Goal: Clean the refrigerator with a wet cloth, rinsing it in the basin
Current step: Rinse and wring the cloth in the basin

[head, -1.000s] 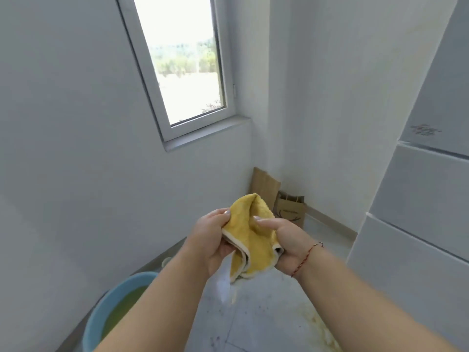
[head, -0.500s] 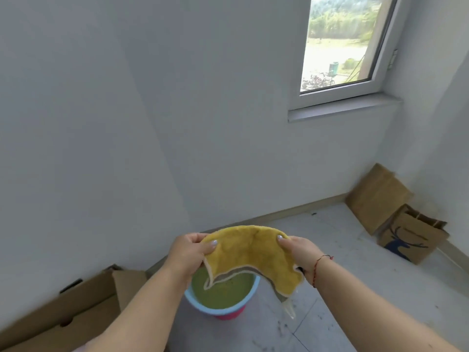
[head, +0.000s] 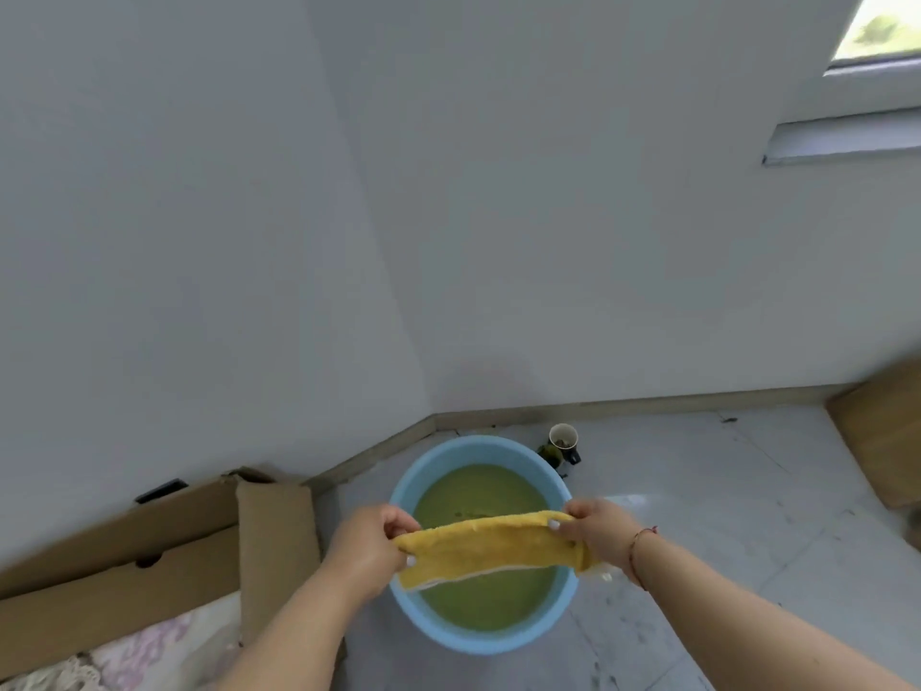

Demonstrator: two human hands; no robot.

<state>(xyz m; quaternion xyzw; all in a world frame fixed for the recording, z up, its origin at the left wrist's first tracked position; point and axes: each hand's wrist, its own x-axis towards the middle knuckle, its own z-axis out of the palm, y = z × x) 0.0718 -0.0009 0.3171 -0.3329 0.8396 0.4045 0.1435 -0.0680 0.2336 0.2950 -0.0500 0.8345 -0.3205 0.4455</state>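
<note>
We count 1 cloth [head: 491, 546], 1 basin [head: 478, 635]; cloth stretched betw. left hand [head: 371, 546] at 9 o'clock, right hand [head: 595, 528] at 3, both pinching its ends

— Any writing to read on the flat brown cardboard box [head: 124, 566] by the wall?

— None; its sides show plain, with only a dark cut-out hole

— The round light-blue plastic basin [head: 558, 615] or the small white paper cup [head: 563, 436] behind it?

— No label, brand or number can be read on either; the cup is too small to tell

— So nothing legible anywhere?

— Nothing
</note>
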